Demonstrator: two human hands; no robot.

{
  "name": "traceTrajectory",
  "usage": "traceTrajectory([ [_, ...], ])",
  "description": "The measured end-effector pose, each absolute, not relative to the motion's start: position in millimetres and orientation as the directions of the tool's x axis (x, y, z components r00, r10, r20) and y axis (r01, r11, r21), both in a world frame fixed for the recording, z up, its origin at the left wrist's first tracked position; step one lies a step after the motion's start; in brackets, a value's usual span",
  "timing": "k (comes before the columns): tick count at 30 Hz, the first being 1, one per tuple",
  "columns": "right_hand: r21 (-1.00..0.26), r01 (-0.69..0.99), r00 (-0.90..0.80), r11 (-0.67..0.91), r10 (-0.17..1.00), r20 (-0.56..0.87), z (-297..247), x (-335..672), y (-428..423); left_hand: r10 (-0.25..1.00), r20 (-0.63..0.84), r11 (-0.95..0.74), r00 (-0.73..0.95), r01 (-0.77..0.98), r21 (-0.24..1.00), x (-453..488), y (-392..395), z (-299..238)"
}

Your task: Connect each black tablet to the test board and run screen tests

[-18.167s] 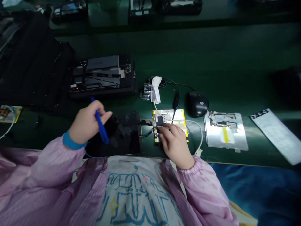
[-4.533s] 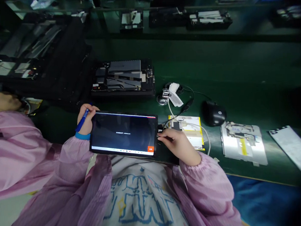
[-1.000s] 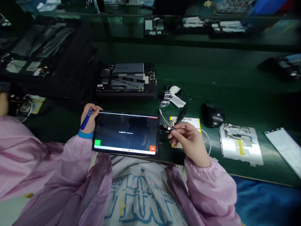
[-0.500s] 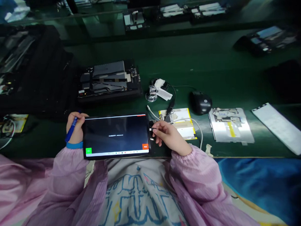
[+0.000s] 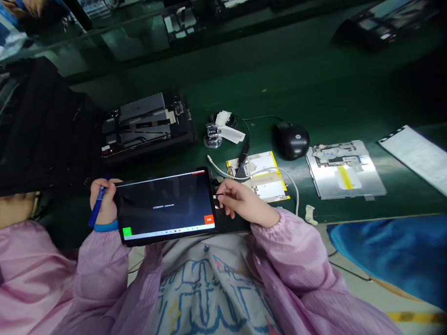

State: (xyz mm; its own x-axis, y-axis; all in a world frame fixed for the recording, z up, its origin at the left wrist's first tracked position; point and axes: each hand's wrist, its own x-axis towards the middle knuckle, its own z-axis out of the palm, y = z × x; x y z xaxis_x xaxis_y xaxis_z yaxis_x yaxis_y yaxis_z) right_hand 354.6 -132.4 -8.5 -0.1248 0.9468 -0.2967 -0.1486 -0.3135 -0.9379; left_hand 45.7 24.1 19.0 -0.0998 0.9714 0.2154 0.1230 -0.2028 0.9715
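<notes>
So the left hand (image 5: 104,203) has its fingers closed on the upper left corner of a lit tablet screen (image 5: 166,208), with a blue pen (image 5: 97,206) tucked in the same grip and a blue wristband (image 5: 106,226) below. The screen's right in front of the person, near the front edge of the dark green surface (image 5: 317,115). It's mostly dark, with a tiny line of text mid-screen, a green square bottom left and an orange-red one bottom right.

The right hand (image 5: 243,203) has thumb and fingers pinched on a small connector (image 5: 216,196) by the screen's right edge. Looks like a plug, but it's too small and half covered to swear whether it's in.

Just behind that hand there's a yellow-edged board (image 5: 270,192) with a white cable (image 5: 293,184) looping over it, then a black mouse (image 5: 292,140), and a silver plate (image 5: 366,179) with a yellow strip off to the right. A little chrome gadget (image 5: 212,135) sits behind the screen, next to a pile of black devices (image 5: 144,121). Far left, a co-worker's hand (image 5: 12,209) pokes in below a taller stack (image 5: 42,134).
</notes>
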Motion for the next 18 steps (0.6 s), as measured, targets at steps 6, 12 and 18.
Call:
traceTrajectory([
  [6, -0.932, -0.173, -0.12, -0.318, 0.946, -0.301, -7.7, 354.2, -132.7, 0.974, 0.207, -0.197, -0.092, 0.103, 0.975, 47.4, 23.5, 20.4],
  [12, -0.936, -0.143, -0.104, -0.321, 0.946, -0.308, -6.6, 353.8, -132.7, 0.973, 0.217, -0.209, -0.083, 0.1, 0.973, 46.4, 22.2, 19.7],
  [18, -0.937, -0.129, -0.069, -0.323, 0.946, -0.317, -6.7, 350.2, -130.6, 0.972, 0.226, -0.214, -0.058, 0.16, 0.964, 44.3, 20.6, 19.3],
])
